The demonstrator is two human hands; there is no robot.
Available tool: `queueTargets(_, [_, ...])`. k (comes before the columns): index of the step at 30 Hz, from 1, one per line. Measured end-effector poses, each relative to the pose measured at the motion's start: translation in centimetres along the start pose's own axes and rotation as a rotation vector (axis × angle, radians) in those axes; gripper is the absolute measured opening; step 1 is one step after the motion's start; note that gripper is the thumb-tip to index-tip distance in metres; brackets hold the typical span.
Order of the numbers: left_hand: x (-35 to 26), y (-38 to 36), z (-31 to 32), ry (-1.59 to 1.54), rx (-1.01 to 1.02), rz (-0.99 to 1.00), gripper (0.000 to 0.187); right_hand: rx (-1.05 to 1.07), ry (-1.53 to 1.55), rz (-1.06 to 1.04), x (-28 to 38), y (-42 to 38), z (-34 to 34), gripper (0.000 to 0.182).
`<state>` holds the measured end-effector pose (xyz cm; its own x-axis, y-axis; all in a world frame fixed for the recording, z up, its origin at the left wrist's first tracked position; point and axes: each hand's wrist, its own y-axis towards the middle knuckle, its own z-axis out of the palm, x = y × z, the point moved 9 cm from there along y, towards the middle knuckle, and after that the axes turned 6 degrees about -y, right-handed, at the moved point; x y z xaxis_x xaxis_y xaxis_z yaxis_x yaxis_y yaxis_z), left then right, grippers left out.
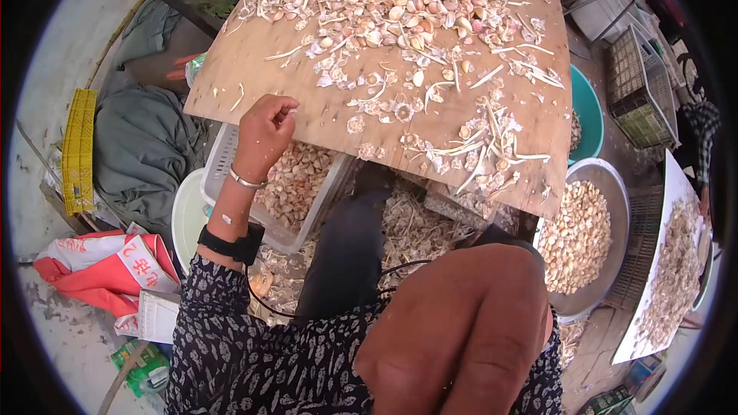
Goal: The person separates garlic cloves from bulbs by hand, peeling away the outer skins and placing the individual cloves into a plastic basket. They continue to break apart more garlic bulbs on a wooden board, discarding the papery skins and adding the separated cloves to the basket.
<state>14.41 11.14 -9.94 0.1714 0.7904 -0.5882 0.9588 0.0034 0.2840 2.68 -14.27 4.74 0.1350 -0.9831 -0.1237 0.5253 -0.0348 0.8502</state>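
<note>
My left hand [265,134] is closed above the near left edge of a wooden board [315,81], its fingertips curled together. A small pale bit shows at the fingertips, too small to name. My right hand [469,323] is raised close to the camera, fingers bent and pressed together; whatever they hold, if anything, is hidden. Across the board's far half spreads a heap of garlic cloves [392,0]. Dry stalks, skins and root ends [492,138] are scattered nearer to me. Under the board's left edge, below my left hand, sits a white crate [307,238] holding reddish unpeeled cloves [296,184].
A metal basin [619,223] of peeled cloves stands to the right, beside a teal tub [588,115]. Farther right are a plastic crate [642,92] and a white board [646,330] covered with scraps. A red-and-white sack [100,269] and yellow crate [78,154] lie left.
</note>
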Motion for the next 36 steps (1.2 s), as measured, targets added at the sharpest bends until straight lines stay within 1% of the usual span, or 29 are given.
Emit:
queueTargets(2, [4.0, -2.3, -2.5, 0.052, 0.01, -0.062, 0.022, -0.03, -0.033, 0.073, -0.3, 0.0, 0.4, 0.027])
queueTargets(3, [5.4, -3.8, -3.5, 0.139, 0.025, -0.024, 0.022, -0.258, -0.05, 0.235, -0.8, -1.1, 0.3, 0.022])
queueTargets(4, [6.2, -5.0, -4.2, 0.22, 0.045, 0.018, 0.022, -0.268, -0.042, 0.238, -0.3, -0.6, -0.1, 0.022])
queueTargets(6, [7.1, -5.8, -7.2, 0.225, 0.008, -0.038, 0.019, -0.081, -0.265, 0.416, -1.0, 1.2, -1.8, 0.024])
queueTargets(7, [8.5, -5.8, -9.5, 0.141, -0.1, -0.136, 0.019, 0.021, -0.381, 0.502, -1.8, 1.7, -2.3, 0.026])
queueTargets(8, [9.3, -5.6, -11.0, 0.051, -0.205, -0.232, 0.018, -0.166, -0.641, 0.498, -2.2, 1.0, -5.1, 0.026])
queueTargets(9, [7.9, -4.6, -11.7, -0.061, -0.237, -0.26, 0.017, -0.352, -0.928, 0.628, -3.3, -0.5, -7.8, 0.016])
queueTargets(10, [5.8, -3.1, -12.6, -0.17, -0.272, -0.286, 0.017, -0.161, -1.227, 0.673, -5.9, -2.5, -9.7, 0.017])
queueTargets(11, [3.4, -1.3, -12.0, -0.235, -0.225, -0.292, 0.018, 0.043, -1.517, 0.709, -7.9, -4.9, -12.0, 0.019])
queueTargets(12, [1.3, 0.3, -11.0, -0.244, -0.211, -0.285, 0.018, 0.032, -1.678, 0.754, -7.3, -5.9, -13.9, 0.016])
queueTargets(13, [-1.2, 2.5, -8.7, -0.3, -0.116, -0.233, 0.017, 0.016, -1.855, 0.793, -5.8, -6.1, -15.8, 0.014])
queueTargets(14, [-3.5, 4.2, -5.6, -0.362, -0.024, -0.183, 0.017, -0.101, -1.943, 0.723, -2.5, -5.1, -18.0, 0.009])
queueTargets(15, [-5.4, 5.6, -2.1, -0.387, 0.071, -0.146, 0.019, -0.314, -2.05, 0.639, 2.0, -3.5, -20.0, 0.009])
queueTargets(16, [-7.1, 7.1, 1.3, -0.401, 0.167, -0.111, 0.02, -0.362, -2.299, 0.535, 6.3, -1.8, -21.4, 0.01])
queueTargets(17, [-8.9, 8.5, 4.4, -0.281, 0.215, 0.047, 0.021, -0.364, -2.454, 0.473, 10.0, -1.1, -23.4, 0.013])
queueTargets(18, [-10.2, 9.4, 7.9, -0.158, 0.258, 0.202, 0.023, -0.379, -2.611, 0.524, 12.5, -1.0, -25.5, 0.016])
queueTargets(19, [-10.6, 10.0, 11.0, -0.088, 0.276, 0.281, 0.022, -0.384, -2.704, 0.586, 13.5, -1.2, -26.8, 0.015])
queueTargets(20, [-10.9, 10.3, 13.8, -0.012, 0.286, 0.361, 0.021, -0.381, -2.702, 0.576, 13.6, -1.7, -28.0, 0.015])
queueTargets(22, [-9.2, 10.3, 18.8, 0.231, 0.355, 0.357, 0.017, -0.18, -2.823, 0.932, 12.1, -4.0, -31.9, 0.012])
queueTargets(23, [-9.5, 10.3, 19.1, 0.238, 0.35, 0.354, 0.017, -0.079, -2.845, 0.885, 11.3, -4.1, -31.6, 0.01])
queueTargets(26, [-9.6, 8.9, 19.0, 0.182, 0.335, 0.321, 0.016, -0.123, -2.858, 0.89, 11.5, -4.3, -31.4, 0.009])
queueTargets(28, [-10.1, 8.2, 17.2, 0.083, 0.215, 0.414, 0.014, -0.122, -2.892, 0.829, 12.4, -3.8, -29.7, 0.014])
queueTargets(29, [-10.1, 7.9, 16.4, 0.086, 0.213, 0.416, 0.014, -0.504, -2.565, 0.824, 14.4, -3.5, -29.3, 0.017])
queueTargets(30, [-8.8, 8.3, 15.2, -0.22, 0.228, 0.194, 0.015, -0.82, -2.2, 0.792, 15.8, -4.3, -29.5, 0.02])
queueTargets(31, [-7.6, 8.3, 14.7, -0.523, 0.239, -0.035, 0.015, -1.024, -1.724, 0.683, 16.1, -5.6, -29.9, 0.027])
queueTargets(32, [-8.7, 8.2, 14.1, -0.524, 0.239, -0.03, 0.015, -1.023, -1.727, 0.678, 15.8, -5.9, -29.1, 0.027])
queueTargets(34, [-11.1, 8.4, 13.1, -0.737, 0.223, -0.027, 0.018, -1.345, -0.76, 0.579, 11.5, -9.7, -28.9, 0.027])
queueTargets(35, [-12.3, 8.5, 13.8, -0.753, 0.325, -0.016, 0.021, -1.345, -0.762, 0.575, 10.4, -9.7, -28.2, 0.027])
queueTargets(36, [-12.0, 9.4, 14.3, -0.754, 0.327, -0.014, 0.021, -1.355, -0.607, 0.578, 8.5, -9.7, -27.5, 0.026])
